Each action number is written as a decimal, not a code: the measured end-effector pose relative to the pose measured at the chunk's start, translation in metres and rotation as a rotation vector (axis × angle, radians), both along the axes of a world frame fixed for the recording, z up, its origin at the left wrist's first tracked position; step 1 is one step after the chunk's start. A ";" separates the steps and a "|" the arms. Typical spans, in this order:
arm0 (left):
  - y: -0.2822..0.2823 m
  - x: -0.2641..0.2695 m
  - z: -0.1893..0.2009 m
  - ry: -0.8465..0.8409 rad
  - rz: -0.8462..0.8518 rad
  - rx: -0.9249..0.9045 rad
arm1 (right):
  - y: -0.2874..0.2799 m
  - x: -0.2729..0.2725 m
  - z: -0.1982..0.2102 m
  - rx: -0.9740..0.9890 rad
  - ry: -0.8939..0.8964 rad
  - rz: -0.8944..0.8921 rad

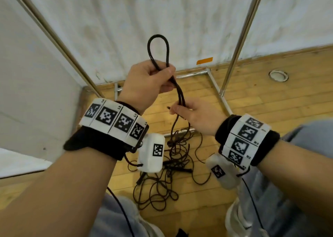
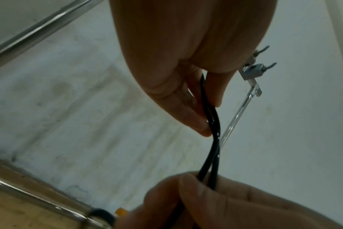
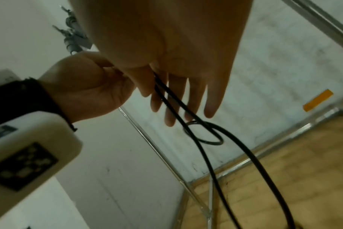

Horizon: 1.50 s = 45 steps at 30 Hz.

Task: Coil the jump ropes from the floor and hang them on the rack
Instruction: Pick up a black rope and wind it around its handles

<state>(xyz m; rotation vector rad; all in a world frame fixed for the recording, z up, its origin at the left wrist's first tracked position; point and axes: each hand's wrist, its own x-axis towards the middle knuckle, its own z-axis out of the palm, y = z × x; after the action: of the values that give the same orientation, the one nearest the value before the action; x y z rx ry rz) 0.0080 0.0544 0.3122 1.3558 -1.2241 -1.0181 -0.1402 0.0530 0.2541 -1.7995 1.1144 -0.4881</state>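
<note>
My left hand [image 1: 160,76] is raised at chest height and grips a dark jump rope [image 1: 158,45], whose small loop stands up above the fist. Two strands run down from it to my right hand [image 1: 182,108], which pinches them between thumb and fingers. In the left wrist view the left hand [image 2: 196,122] pinches the rope [image 2: 211,155] above the right hand [image 2: 202,190]. The right wrist view shows the right hand [image 3: 166,93] with the rope [image 3: 206,155] leaving it beside the left hand [image 3: 92,86]. More rope lies in a tangled pile [image 1: 167,175] on the floor below.
The metal rack [image 1: 239,38] stands ahead against a white wall, its base frame [image 1: 214,85] on the wooden floor. Its hooks [image 2: 252,71] show high up, behind my hands. Black handles [image 1: 173,166] lie in the pile. My legs stand on either side of it.
</note>
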 end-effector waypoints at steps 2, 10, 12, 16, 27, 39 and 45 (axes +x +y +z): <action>-0.004 0.008 0.003 0.052 0.087 -0.001 | -0.016 0.002 0.013 -0.084 0.139 0.048; -0.006 0.003 -0.018 -0.201 -0.255 0.316 | -0.061 0.016 0.053 -0.066 -0.317 -0.103; -0.005 -0.008 -0.028 -0.177 -0.274 0.311 | -0.068 0.016 0.054 0.037 -0.501 -0.177; -0.009 -0.014 -0.047 -0.142 -0.230 0.277 | -0.080 0.012 0.053 0.057 -0.578 -0.275; -0.012 -0.014 -0.062 -0.315 -0.176 0.205 | -0.078 0.003 0.071 0.093 -0.729 -0.375; -0.024 0.007 -0.048 -0.185 -0.048 0.076 | -0.075 -0.004 0.050 0.118 -0.444 -0.150; -0.032 0.019 -0.030 -0.006 0.081 -0.016 | -0.049 0.011 0.002 0.098 0.180 0.322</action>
<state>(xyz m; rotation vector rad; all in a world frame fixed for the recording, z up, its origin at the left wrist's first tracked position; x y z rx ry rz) 0.0271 0.0221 0.2822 1.3851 -1.1703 -0.9464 -0.1295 0.0041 0.2557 -1.9176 0.9249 -0.0801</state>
